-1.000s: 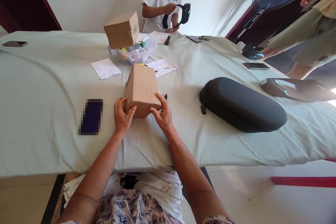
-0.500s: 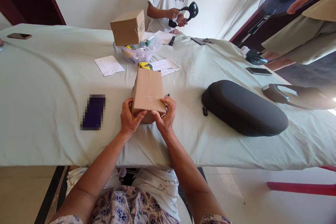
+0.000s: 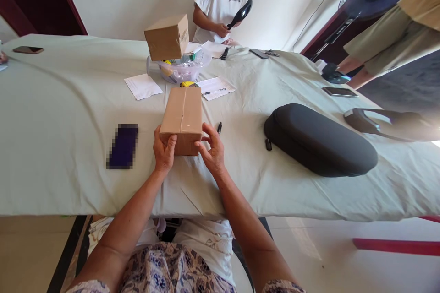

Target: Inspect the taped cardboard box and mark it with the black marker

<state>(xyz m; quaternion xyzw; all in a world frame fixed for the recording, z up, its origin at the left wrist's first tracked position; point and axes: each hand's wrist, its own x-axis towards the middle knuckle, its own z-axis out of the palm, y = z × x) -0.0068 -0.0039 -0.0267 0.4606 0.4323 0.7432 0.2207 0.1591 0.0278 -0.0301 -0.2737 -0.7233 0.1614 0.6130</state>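
A closed brown cardboard box (image 3: 182, 110) rests on the cloth-covered table in front of me. My left hand (image 3: 164, 153) is closed on its near left corner, with the thumb on the near face and the fingers along the left side. At the near right corner is my right hand (image 3: 213, 149), its fingers apart and thumb tip at the edge; whether it touches the box I cannot tell. A black marker pen (image 3: 219, 128) lies just right of that hand. Behind the box a yellow tape measure (image 3: 189, 84) is partly hidden.
A clear plastic basin (image 3: 182, 74) holding mixed items has another cardboard box (image 3: 167, 39) on it. Paper sheets (image 3: 142, 86) lie nearby. To the right is a black case (image 3: 319, 142); to the left, a dark blurred rectangle (image 3: 123, 146). A person (image 3: 223, 0) across the table holds a black device.
The box has shifted left and turned slightly. My right hand has loosened from its corner, uncovering the marker pen. Across the table, the person has turned the black device.
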